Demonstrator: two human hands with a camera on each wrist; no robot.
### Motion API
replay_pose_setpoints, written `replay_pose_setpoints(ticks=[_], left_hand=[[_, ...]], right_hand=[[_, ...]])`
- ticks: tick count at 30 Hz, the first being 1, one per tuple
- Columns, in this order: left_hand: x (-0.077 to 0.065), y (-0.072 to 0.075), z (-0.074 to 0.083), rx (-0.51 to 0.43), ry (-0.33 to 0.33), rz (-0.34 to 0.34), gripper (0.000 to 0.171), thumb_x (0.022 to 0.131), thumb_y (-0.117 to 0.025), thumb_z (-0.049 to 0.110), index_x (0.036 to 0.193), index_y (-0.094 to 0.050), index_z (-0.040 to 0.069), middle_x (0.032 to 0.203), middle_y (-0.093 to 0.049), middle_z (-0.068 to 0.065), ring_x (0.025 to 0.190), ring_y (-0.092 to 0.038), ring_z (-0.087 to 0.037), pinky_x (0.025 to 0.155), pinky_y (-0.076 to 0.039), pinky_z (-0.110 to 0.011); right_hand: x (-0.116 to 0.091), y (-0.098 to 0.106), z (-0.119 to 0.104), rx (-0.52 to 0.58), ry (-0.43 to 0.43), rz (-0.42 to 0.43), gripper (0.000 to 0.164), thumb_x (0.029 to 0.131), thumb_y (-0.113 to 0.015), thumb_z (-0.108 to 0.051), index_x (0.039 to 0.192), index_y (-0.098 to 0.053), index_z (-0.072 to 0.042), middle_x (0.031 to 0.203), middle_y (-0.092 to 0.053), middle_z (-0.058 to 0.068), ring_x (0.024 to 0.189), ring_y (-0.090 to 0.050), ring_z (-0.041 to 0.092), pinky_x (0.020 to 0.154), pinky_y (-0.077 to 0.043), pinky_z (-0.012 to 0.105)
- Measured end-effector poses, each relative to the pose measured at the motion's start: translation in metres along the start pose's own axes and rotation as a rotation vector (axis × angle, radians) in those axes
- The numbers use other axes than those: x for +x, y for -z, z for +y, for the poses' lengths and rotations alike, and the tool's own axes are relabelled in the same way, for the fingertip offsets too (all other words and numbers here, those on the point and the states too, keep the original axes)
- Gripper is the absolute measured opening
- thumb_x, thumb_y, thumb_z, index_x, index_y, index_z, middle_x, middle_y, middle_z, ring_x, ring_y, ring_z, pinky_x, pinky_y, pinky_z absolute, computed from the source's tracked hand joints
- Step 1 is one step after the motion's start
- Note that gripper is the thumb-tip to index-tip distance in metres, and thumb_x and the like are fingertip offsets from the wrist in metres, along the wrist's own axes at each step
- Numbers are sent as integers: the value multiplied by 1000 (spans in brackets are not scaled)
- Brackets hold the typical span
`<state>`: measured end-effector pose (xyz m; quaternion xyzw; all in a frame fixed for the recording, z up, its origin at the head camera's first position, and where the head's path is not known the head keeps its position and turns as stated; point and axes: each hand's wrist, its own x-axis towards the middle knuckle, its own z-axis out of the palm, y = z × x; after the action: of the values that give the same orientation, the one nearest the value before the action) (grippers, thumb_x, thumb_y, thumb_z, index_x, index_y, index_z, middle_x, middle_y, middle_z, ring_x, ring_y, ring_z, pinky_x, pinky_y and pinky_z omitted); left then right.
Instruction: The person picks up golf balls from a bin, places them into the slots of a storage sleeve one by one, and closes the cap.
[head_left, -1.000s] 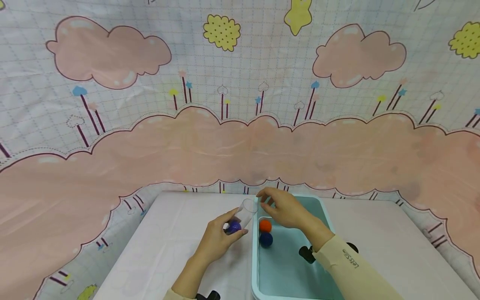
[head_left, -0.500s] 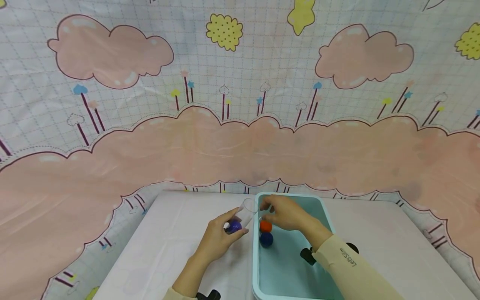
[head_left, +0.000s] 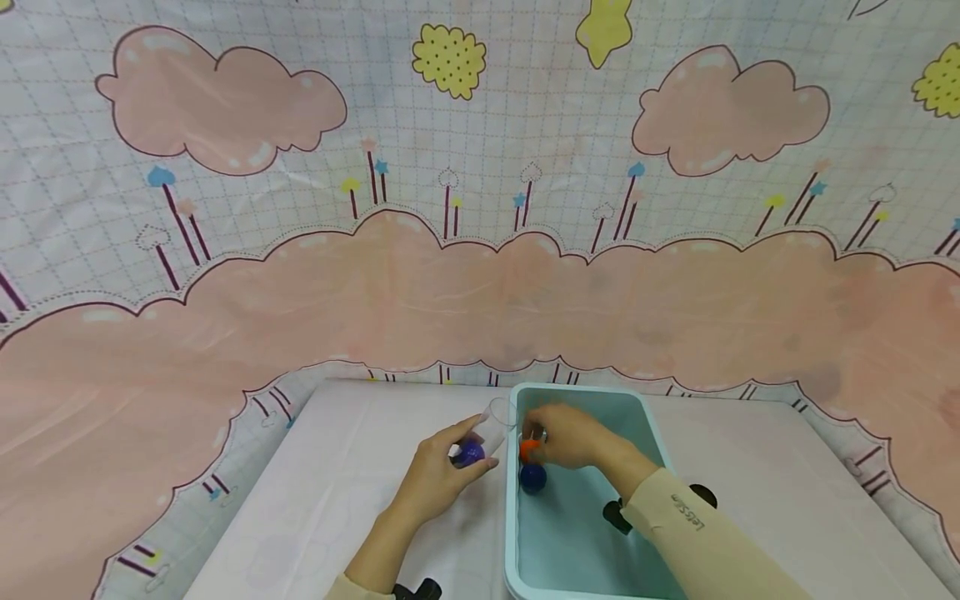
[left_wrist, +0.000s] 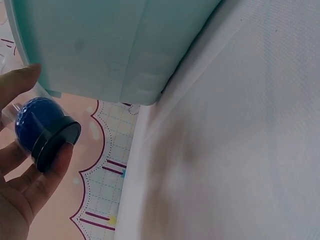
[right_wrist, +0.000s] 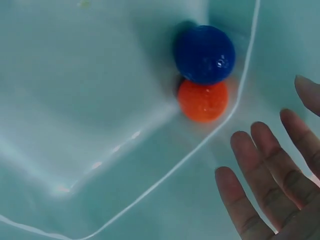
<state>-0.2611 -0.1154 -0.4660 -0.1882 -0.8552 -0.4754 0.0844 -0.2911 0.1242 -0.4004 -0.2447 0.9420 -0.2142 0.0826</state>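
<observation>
My left hand (head_left: 435, 475) grips a clear tube (head_left: 492, 427), tilted, left of the bin. Inside its lower end sits a dimpled blue ball (left_wrist: 39, 117), above a dark round base (left_wrist: 56, 143) that my fingertips touch. My right hand (head_left: 576, 437) reaches down into the light-blue bin (head_left: 512, 533), over an orange ball (right_wrist: 202, 101) at its left side. In the right wrist view the fingers (right_wrist: 270, 185) are extended and spread, apart from that ball. A dark blue ball (right_wrist: 205, 54) lies against the orange one.
The bin stands on a white-covered table (head_left: 300, 517), with its raised wall between my hands. A patterned cloth (head_left: 420, 300) hangs behind the table. Black wrist-worn devices (head_left: 617, 517) sit at both wrists.
My right hand has come down from above the bin's far left edge to the orange ball. The left hand and tube have hardly moved.
</observation>
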Motion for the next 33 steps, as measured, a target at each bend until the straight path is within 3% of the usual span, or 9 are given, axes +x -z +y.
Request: replay_pose_setpoints(ticks=[14, 23, 33], left_hand=[[-4, 1, 0, 20, 8, -29, 64, 89, -81, 43, 147, -58, 30, 115, -75, -6, 115, -68, -25, 98, -59, -47], [-4, 2, -1, 19, 2, -30, 63, 89, -81, 43, 147, -58, 31, 114, -75, -5, 111, -67, -22, 97, -59, -49], [-3, 1, -3, 26, -3, -22, 63, 88, -82, 43, 145, -59, 30, 112, -76, -3, 109, -67, -21, 97, -59, -48]], right_hand=[[-2, -16, -7, -83, -100, -85, 36, 82, -88, -17, 115, -73, -12, 109, -72, 7, 97, -65, 26, 93, -60, 51], [-2, -24, -8, -120, -112, -129, 39, 84, -87, -21, 121, -74, -16, 121, -73, 7, 106, -69, 29, 99, -57, 56], [-2, -28, -9, -148, -113, -138, 36, 85, -87, -18, 119, -73, -16, 116, -73, 6, 103, -67, 27, 99, -58, 54]])
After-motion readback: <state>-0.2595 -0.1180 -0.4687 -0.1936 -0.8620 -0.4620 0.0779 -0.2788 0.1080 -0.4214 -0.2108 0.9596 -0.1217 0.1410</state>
